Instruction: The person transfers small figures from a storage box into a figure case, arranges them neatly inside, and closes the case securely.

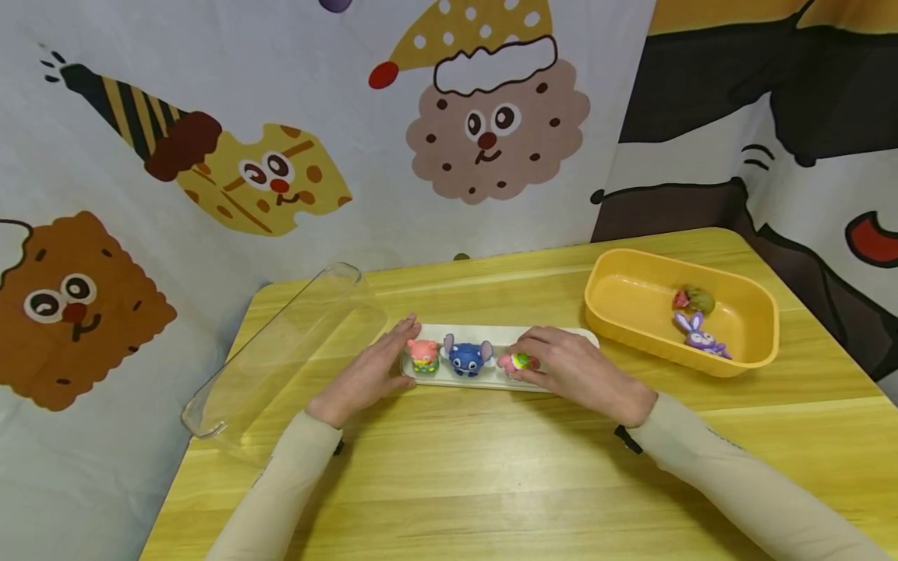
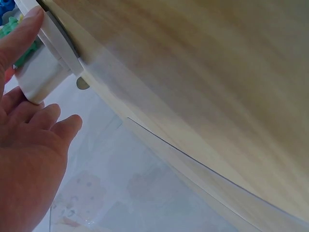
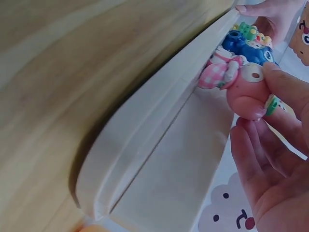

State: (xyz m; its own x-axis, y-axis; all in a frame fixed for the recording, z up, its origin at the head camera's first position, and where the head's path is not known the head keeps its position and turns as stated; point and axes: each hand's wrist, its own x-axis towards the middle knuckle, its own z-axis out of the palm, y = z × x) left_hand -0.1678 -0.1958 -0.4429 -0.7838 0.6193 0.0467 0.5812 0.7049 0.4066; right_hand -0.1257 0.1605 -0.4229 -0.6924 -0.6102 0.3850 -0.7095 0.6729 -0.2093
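Note:
A long white tray lies on the wooden table with three toy figurines in a row. My left hand holds its left end, thumb on the near rim and fingers at the far side. Beside that hand sits a pink bear-like figurine with green at its base. A big-eared blue figurine stands in the middle. Toward the tray's right end, my right hand pinches a pink figurine between thumb and fingers. The right wrist view shows its round pink head, white eye and checked pink part, close over the tray.
At the back right stands a yellow bin, holding a purple rabbit figurine and an olive-and-red figurine. A clear plastic cover lies slantwise on the left of the table. A cartoon-printed cloth hangs behind the table.

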